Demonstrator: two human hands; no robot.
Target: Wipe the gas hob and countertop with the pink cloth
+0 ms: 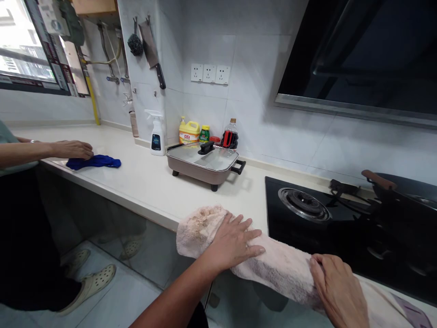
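A long pale pink towel (280, 259), stained brownish at its left end, lies along the counter's front edge and hangs partly over it. My left hand (232, 241) rests on the towel near that end, fingers spread and palm down. Farther right, my right hand (337, 287) is closed on the towel, thumb and bent fingers together over the fold. The cloth continues past it to the lower right corner, beside the black stove (307, 232).
Behind the towel stands a lidded electric pan (201, 171) with bottles behind it. A spray bottle (157, 136) is left of it. At far left, another person's hand (73, 149) touches a blue cloth (99, 161). A black wok (406, 196) sits on the stove's right.
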